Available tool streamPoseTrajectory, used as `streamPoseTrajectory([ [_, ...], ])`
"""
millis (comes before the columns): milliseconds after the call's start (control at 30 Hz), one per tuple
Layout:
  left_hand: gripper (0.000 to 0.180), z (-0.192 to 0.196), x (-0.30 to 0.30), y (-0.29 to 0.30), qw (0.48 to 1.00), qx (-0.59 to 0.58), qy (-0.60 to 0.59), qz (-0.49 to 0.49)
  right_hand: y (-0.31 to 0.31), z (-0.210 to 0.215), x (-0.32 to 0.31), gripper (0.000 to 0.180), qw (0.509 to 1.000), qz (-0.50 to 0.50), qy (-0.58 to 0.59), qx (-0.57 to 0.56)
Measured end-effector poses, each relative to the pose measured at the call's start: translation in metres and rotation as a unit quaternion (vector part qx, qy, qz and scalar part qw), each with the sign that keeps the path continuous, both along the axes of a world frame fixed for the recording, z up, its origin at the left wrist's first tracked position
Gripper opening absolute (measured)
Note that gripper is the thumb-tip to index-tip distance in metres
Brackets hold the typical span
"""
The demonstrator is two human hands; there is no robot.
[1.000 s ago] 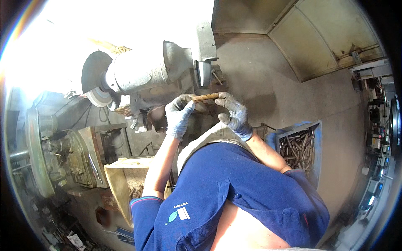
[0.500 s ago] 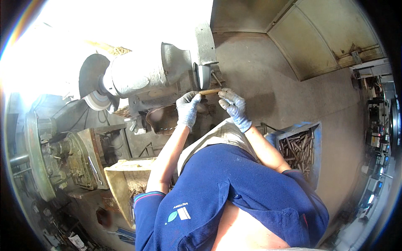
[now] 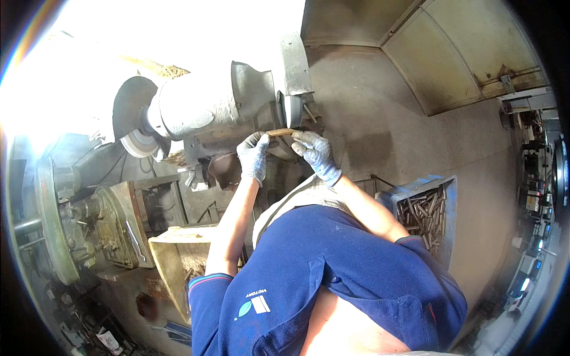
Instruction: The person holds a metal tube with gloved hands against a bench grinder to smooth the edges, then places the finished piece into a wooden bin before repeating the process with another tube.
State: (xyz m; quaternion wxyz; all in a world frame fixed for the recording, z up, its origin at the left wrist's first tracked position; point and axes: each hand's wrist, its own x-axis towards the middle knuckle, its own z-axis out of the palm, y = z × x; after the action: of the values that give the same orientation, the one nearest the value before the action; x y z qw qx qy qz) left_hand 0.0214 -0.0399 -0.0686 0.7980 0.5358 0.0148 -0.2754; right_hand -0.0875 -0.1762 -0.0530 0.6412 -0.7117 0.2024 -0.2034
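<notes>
Rod [image 3: 280, 132], short, thin, brown-gold: held roughly level across the gap between both gloved hands, just by the rim of the grinder's near wheel [image 3: 293, 111]. Can't tell if rod and wheel touch.

Biggest first. Grinder [image 3: 193, 104]: fat grey body, spans upper left, second wheel [image 3: 141, 143] at its far left end. Wooden box [image 3: 168, 261] lower left, beside the left forearm. Blue-edged bin [image 3: 452, 222] on the right, beyond the right forearm, heaped with loose metal pieces [image 3: 424, 210].

Hands next. Left hand [image 3: 253, 158]: thumb and fingers pinched on the rod's left end. Right hand [image 3: 316, 155]: fingertips at the right end, thumb looks lower and apart; can't tell if that grip is closed.

Handling, all judgement: rod looks metal, so stiff, light enough for fingertips, not fragile. Smooth round surface could roll or slip; glove fabric should help. Best hold is both ends, middle left bare, fingers well clear of the wheel. Rod is short, so little spare length to grip.
</notes>
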Motion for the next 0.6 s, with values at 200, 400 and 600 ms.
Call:
streamPoseTrajectory([
  [200, 0.008, 0.006, -0.011, -0.032, 0.995, 0.063, -0.066, -0.052, -0.028, -0.006, -0.018, 0.033, 0.996, -0.05, 0.06, -0.053],
  [400, 0.009, 0.0, -0.01, -0.035, 0.996, 0.047, -0.056, -0.047, -0.03, -0.012, -0.015, 0.029, 0.997, -0.047, 0.053, -0.025],
  [600, 0.007, -0.033, 0.013, -0.001, 0.997, 0.067, -0.042, 0.015, -0.001, -0.015, 0.007, 0.029, 0.999, -0.014, 0.007, 0.044],
])
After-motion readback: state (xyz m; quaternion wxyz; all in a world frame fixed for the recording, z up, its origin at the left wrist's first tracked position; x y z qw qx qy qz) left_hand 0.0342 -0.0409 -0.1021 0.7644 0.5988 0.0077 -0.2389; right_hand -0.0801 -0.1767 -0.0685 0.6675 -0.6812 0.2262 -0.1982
